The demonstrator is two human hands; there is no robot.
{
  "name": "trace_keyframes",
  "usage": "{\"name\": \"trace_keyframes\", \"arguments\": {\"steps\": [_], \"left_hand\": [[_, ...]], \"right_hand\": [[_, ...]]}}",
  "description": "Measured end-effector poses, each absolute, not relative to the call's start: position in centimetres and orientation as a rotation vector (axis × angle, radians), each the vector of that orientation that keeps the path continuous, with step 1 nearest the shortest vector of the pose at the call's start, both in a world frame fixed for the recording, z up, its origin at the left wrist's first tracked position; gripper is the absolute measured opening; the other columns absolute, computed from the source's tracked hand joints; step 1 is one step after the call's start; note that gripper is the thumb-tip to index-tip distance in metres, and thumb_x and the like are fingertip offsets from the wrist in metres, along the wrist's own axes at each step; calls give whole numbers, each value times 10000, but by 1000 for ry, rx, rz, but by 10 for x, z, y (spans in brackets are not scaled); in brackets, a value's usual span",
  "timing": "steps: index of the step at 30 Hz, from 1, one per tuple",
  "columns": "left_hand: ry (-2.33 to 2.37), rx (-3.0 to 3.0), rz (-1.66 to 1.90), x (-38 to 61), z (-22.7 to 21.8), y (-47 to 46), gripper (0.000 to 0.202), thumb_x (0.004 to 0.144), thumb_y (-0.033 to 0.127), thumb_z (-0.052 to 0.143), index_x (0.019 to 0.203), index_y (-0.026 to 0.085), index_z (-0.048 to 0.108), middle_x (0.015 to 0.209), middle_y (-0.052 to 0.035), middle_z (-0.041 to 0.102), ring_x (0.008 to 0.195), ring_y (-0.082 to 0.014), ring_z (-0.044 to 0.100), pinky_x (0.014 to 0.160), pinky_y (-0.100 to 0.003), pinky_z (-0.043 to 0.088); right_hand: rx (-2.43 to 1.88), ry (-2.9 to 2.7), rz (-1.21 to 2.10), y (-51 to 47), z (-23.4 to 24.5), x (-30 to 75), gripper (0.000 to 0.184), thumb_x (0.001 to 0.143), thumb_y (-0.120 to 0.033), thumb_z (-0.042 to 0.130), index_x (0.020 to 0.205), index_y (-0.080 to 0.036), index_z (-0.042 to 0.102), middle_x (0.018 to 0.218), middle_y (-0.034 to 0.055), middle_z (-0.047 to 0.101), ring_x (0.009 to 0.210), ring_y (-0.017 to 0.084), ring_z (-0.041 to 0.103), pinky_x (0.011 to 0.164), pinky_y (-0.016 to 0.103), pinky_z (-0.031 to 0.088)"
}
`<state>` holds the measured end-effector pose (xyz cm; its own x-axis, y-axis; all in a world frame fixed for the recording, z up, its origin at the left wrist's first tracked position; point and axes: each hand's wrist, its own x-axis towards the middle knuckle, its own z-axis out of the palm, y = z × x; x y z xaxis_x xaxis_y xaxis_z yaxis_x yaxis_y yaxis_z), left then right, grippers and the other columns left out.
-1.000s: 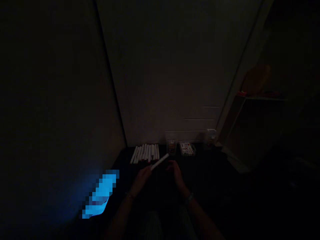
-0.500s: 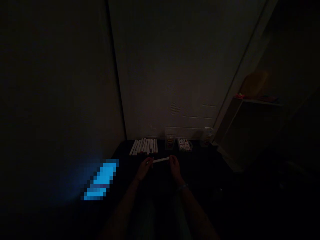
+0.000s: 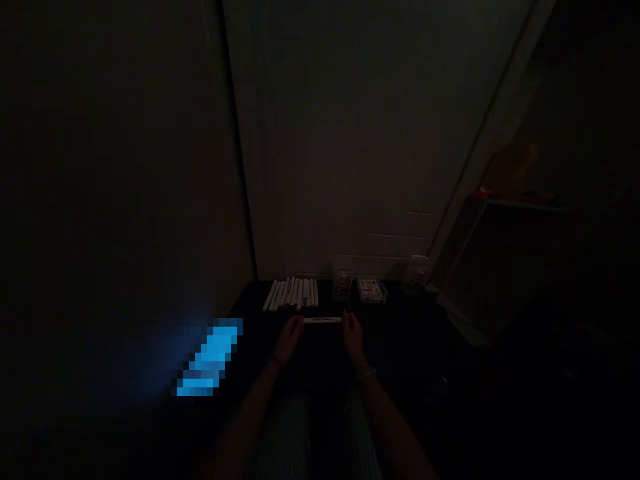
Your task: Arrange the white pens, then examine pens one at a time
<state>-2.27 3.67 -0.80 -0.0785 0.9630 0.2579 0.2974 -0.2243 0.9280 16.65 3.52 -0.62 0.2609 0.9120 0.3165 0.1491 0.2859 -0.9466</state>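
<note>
Marker (image 3: 323,320), tilted earlier, now level
Left hand (image 3: 289,338) and right hand (image 3: 353,337) clamp fingers on its ends, likely steadying it.

The right wrist (image 3: 364,366) wears a pale bracelet (image 3: 367,374), the left wrist (image 3: 278,359) seemingly a thin dark band (image 3: 279,364); the trousers (image 3: 284,440) look greyish with faint stripes.

Head camera: on the person's head, looking forward and down
Wall (image 3: 345,160): faced almost squarely, behind the table
Dark tabletop (image 3: 400,340): seen from above, beyond the knees (image 3: 284,430)
Left hand (image 3: 290,337), right hand (image 3: 353,335): below centre, middle range
Forearms (image 3: 247,417): nearer, entering at bottom
</note>
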Motion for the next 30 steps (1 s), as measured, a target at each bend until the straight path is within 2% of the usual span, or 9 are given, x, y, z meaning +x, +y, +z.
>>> {"name": "trace_keyframes", "arguments": {"steps": [4,13,21,26,30], "left_hand": [[1400,1581,1299,-22,-9,33,382,759,548,385,747,190,519,602,35,466,582,-110,437,588,-222,369],[1372,1557,1312,-22,-9,28,408,785,542,342,816,193,551,687,6,538,670,-134,498,687,-253,406],[1416,1429,1325,-21,-11,32,467,732,564,420,907,165,588,890,-40,631,859,-183,555,803,-287,415],[1434,1303,1359,-21,-13,34,474,719,572,444,916,167,592,906,-52,635,862,-187,563,774,-277,421],[1340,1317,1355,-18,-13,37,458,744,568,417,897,169,583,802,-25,617,731,-139,543,693,-240,418]], "right_hand": [[-1170,-1198,718,34,-7,165,405,820,-520,355,709,-172,530,625,-21,522,566,98,445,532,195,344],[-1116,-1307,719,32,-9,165,368,870,-443,282,809,-193,546,745,8,557,671,131,500,632,230,389],[-1082,-1252,855,29,-6,170,339,847,-457,349,955,-217,562,902,10,587,829,144,527,751,240,399],[-1111,-1240,860,32,-11,173,312,824,-453,404,947,-213,561,913,16,591,853,156,530,767,249,401],[-1120,-1210,804,34,-15,174,311,819,-450,413,947,-205,555,918,23,589,847,153,528,765,248,400]]}}
